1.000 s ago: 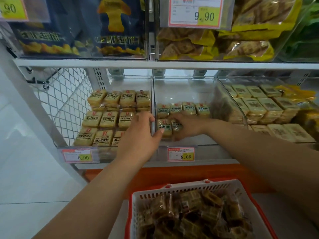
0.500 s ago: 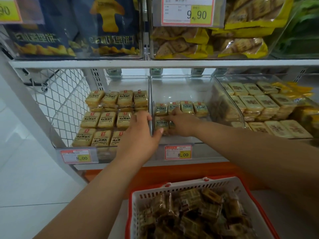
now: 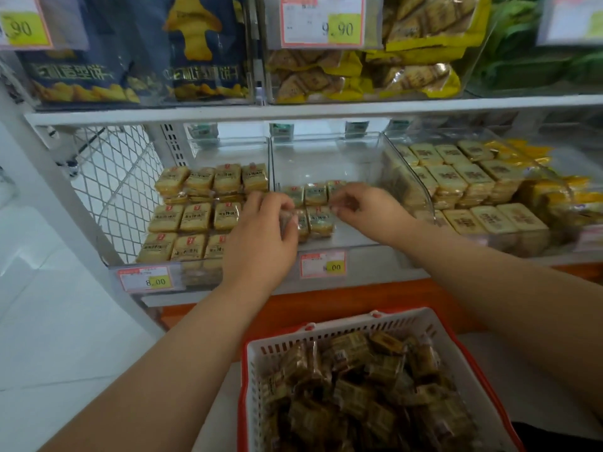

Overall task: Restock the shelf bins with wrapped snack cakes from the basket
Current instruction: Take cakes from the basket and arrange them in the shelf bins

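The clear middle bin (image 3: 326,151) on the lower shelf holds a few wrapped snack cakes (image 3: 316,194) in two short rows at its left front. My left hand (image 3: 261,236) reaches over the divider, its fingers curled round a wrapped cake (image 3: 288,220) at the front row's left end. My right hand (image 3: 365,208) hovers just right of the rows and pinches a small wrapped cake (image 3: 346,203) between thumb and fingertips; it is blurred. Below me the white basket with a red frame (image 3: 329,326) is heaped with several dark wrapped cakes (image 3: 359,386).
The left bin (image 3: 195,220) is packed with yellow wrapped cakes, beside a wire mesh end panel (image 3: 114,190). The right bin (image 3: 473,181) is stacked with paler cakes. Price tags (image 3: 323,264) hang on the shelf front. The upper shelf (image 3: 293,110) carries bagged snacks.
My right hand has lifted off the front row and drawn back to the right, fingers now pinched. My left hand has shifted right over the divider onto a front-row cake. The view moved closer.
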Tool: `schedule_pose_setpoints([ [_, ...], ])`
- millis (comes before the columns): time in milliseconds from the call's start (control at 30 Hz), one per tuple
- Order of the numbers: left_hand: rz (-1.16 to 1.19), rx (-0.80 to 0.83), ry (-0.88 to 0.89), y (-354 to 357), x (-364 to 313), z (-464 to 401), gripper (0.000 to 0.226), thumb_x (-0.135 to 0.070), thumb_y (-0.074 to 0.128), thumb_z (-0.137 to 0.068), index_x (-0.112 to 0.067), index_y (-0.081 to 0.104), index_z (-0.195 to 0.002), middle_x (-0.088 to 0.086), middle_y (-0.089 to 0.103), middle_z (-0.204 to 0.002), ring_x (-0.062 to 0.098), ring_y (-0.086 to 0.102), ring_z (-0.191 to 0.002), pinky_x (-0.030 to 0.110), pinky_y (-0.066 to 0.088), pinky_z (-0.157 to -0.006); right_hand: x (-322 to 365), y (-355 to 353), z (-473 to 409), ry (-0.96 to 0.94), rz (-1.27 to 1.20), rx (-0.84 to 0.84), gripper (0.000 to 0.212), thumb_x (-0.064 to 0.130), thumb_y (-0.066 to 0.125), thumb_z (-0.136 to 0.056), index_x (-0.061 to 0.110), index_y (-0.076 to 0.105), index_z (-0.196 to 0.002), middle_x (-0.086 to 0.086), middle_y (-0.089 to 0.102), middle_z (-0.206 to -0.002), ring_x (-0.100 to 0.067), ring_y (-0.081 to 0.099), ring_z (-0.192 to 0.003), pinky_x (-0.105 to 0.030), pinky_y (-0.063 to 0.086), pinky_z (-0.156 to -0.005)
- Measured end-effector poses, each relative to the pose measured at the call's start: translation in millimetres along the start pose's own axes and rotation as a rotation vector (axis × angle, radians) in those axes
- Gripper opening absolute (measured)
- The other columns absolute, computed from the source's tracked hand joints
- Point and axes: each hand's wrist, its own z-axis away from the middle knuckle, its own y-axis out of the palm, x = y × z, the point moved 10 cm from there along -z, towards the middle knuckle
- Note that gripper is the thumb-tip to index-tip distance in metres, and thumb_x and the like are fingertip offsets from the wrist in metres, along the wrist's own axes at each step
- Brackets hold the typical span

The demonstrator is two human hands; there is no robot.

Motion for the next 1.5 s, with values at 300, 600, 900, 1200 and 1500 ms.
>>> schedule_pose_setpoints([
  [300,-0.17,0.637,0.101,124.6,-27.4,122.6,0.015,-0.033,0.052,-0.097,-0.029,0.059,-0.109,-0.002,0.063,-0.11,0.02,0.057,-0.093,0.03,0.038,-0.067,-19.3,69.6,170.1,0.059,-0.062,0.213,0.011,0.021,0.059,-0.095,0.022,0.066,-0.103,0.01,0.062,-0.09,-0.006,0.056,-0.079,-0.017,0.044,-0.068],
  [600,-0.395,1.228,0.068,184.6,37.5,235.5,0.026,-0.042,0.056,-0.094,-0.029,0.058,-0.116,-0.003,0.06,-0.118,0.014,0.05,-0.094,0.033,0.041,-0.075,-100.1,238.4,303.3,0.283,0.099,0.976,0.023,0.03,0.061,-0.093,0.012,0.062,-0.109,-0.011,0.061,-0.113,-0.031,0.058,-0.101,-0.038,0.05,-0.086],
  [900,-0.367,1.263,0.096,184.3,42.9,225.2,0.042,-0.046,0.058,-0.095,-0.029,0.052,-0.133,-0.008,0.054,-0.109,0.013,0.051,-0.092,0.029,0.041,-0.069,-125.0,305.6,341.5,0.297,0.395,1.211,0.035,0.017,0.058,-0.094,0.007,0.056,-0.127,-0.013,0.057,-0.124,-0.03,0.059,-0.106,-0.037,0.048,-0.08],
  [1200,-0.297,1.296,0.061,178.0,38.3,214.8,0.042,-0.05,0.055,-0.096,-0.022,0.059,-0.128,-0.004,0.06,-0.112,0.015,0.057,-0.094,0.033,0.05,-0.079,-96.0,246.6,292.8,0.323,0.125,1.167,0.038,0.024,0.064,-0.092,0.023,0.058,-0.13,0.001,0.055,-0.129,-0.021,0.054,-0.114,-0.037,0.048,-0.095],
  [1500,0.241,1.262,-0.375,145.2,-5.9,177.2,0.028,-0.032,0.064,-0.095,-0.015,0.065,-0.117,0.0,0.075,-0.095,0.009,0.073,-0.083,0.023,0.056,-0.067,-18.2,88.5,187.5,0.214,-0.047,0.707,0.052,0.029,0.076,-0.083,0.024,0.052,-0.129,0.01,0.056,-0.119,-0.011,0.056,-0.109,-0.029,0.05,-0.091],
])
